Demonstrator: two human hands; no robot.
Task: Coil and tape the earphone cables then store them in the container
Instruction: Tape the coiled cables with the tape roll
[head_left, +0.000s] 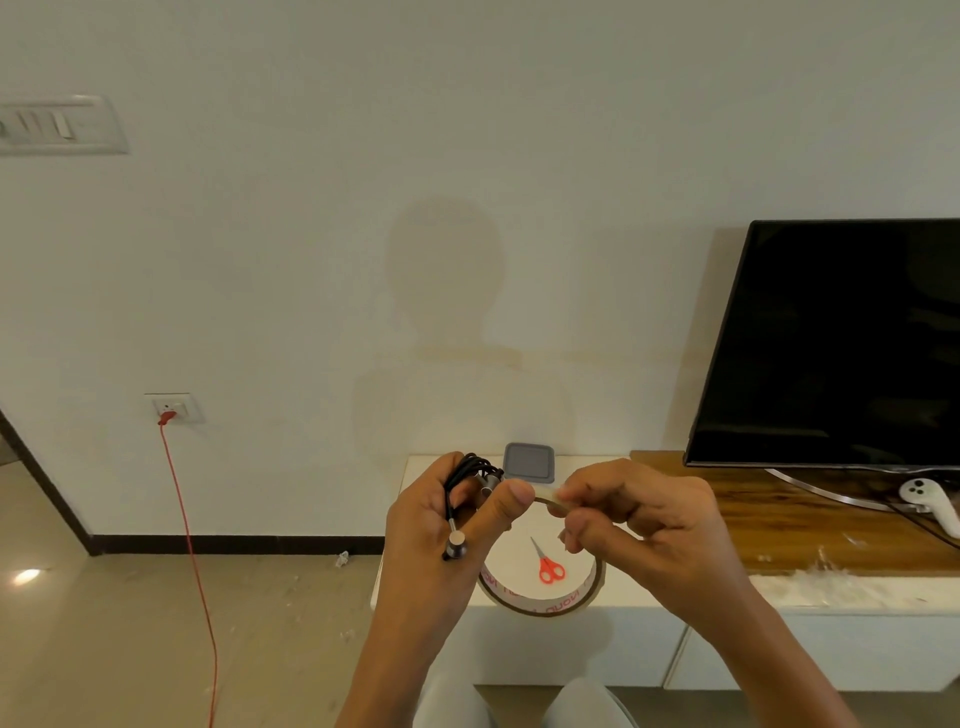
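Knees (452, 701) in light trousers at 6 o'clock, bottom edge. Both forearms come up from there.

L hand (441, 525): fingers curled round the coiled black earphone cable (467, 470). The bundle is gripped in the fist, loops sticking out at the hand's 12 o'clock. The metal jack (456, 545) hangs out at its 6 o'clock. Thumb points to 3 o'clock, tip touching the tape end (548, 496).

R hand (639, 525): thumb + forefinger pinch the tape end, other fingers curled in. The strip spans the gap btwn the hands.

Tape roll (540, 597) at 6 o'clock of that gap, brown outer, white core. Pink print on the inner core, seen reversed and part hidden, not readable. Can't tell if the roll hangs or rests on the top.

Red-handled scissors (549, 564) show thru the roll's ring, on the white cabinet (649, 597), blades to 11 o'clock.

Container (529, 462), grey square lid on, at 12 o'clock of the hands, at the cabinet's back edge by the wall. Cable not in it.

Wood top (810, 525) at 3 o'clock, white debris along its front edge. White controller (930, 501) on it, at the foot of a dark TV (841, 343).

At 9 o'clock: red cord (189, 545) runs up from the floor into a wall socket (174, 408). Switch panel (57, 124) at 10 o'clock, blurred.
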